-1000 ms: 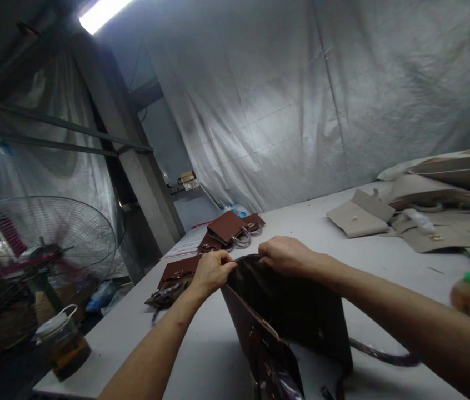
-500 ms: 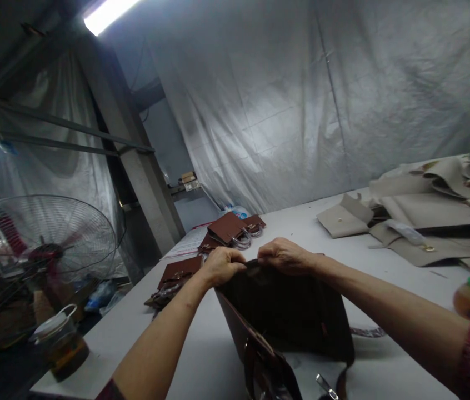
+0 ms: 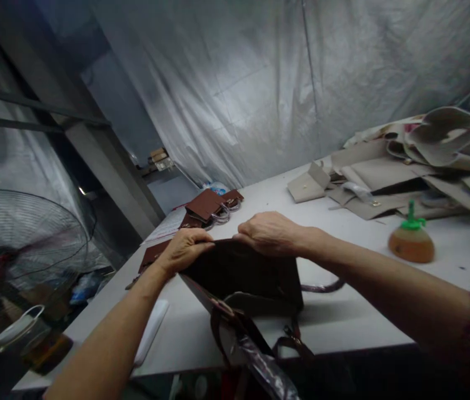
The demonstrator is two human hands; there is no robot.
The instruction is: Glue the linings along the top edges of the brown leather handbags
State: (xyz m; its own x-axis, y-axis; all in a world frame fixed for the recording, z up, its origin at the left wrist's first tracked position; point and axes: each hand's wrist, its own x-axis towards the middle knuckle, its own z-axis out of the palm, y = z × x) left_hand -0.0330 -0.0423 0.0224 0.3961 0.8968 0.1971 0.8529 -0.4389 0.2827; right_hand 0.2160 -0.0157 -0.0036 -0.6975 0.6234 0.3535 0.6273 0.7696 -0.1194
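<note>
A dark brown handbag (image 3: 255, 272) stands tilted at the near side of the white table, its mouth open toward me and its inside dark. My left hand (image 3: 187, 248) pinches the upper edge at the bag's left corner, thumb inside. Closed over the same edge, a little to the right, is my right hand (image 3: 270, 233). A handle wrapped in clear plastic (image 3: 266, 366) hangs down at the front, beside a brown strap (image 3: 295, 344) with a metal clasp. Another wrapped handle (image 3: 324, 288) sticks out behind, under my right forearm.
Brown bags (image 3: 205, 206) lie farther back on the table (image 3: 351, 311). Grey-beige bag pieces (image 3: 385, 172) are heaped at the back right. A squat bottle with a green nozzle (image 3: 410, 243) stands right. Left are a lidded jar (image 3: 45, 347), a white slab (image 3: 151, 331) and a fan (image 3: 22, 239).
My view has swung right and down, so more of the table's front edge and the whole green-nozzled bottle show. Both hands still grip the bag's edge; the bag's wrapped front handle shows more.
</note>
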